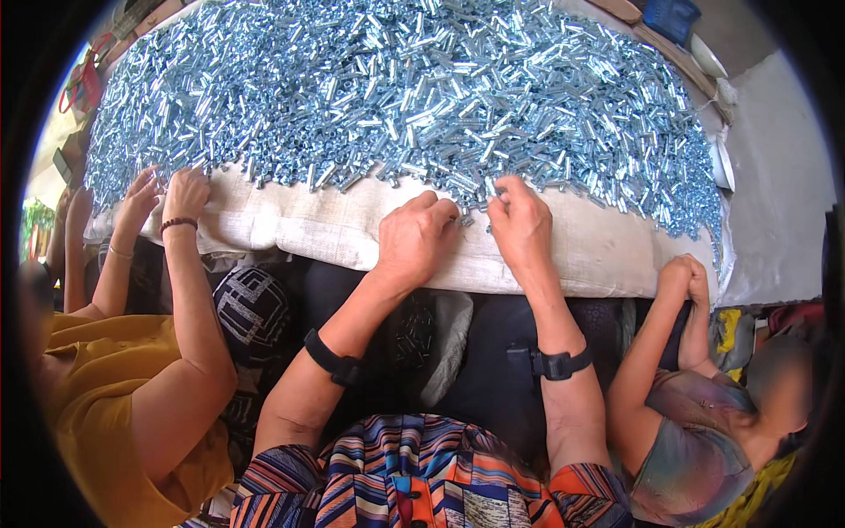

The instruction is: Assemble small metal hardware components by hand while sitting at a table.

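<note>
A wide heap of small shiny blue-silver metal tubes [422, 106] covers most of the table, with short and longer pieces mixed. At its near edge, my left hand [418, 233] rests over the pale cloth [326, 233] with curled fingers. Small pieces lie by its fingertips, but what it grips, if anything, is hidden. Just to the right, my right hand [524, 224] is closed, thumb and index finger pinching what looks like a short metal tube [492, 187] beside the heap. The two hands are apart, their fingertips turned toward each other. A black band circles each of my forearms.
On the left, a person in a mustard top [132, 378] has both hands at the heap's edge. To the right, another person [695, 431] holds their hands together by the cloth's corner. A blue container [671, 19] stands at the far right.
</note>
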